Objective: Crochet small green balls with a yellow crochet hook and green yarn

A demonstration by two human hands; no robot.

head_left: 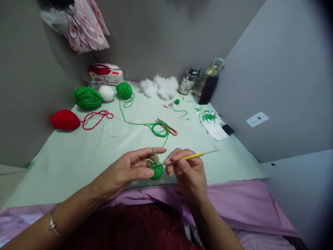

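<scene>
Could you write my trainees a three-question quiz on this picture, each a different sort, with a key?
1. Which hand holds the hook?
2. True or false: the white ball sits between two green balls.
3. The green yarn loops overlap which item?
A) bottle
B) scissors
C) cotton

Key:
1. The right hand.
2. True.
3. B.

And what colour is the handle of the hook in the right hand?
Yellow: the hook's handle shows best in the head view, above the right hand.
</scene>
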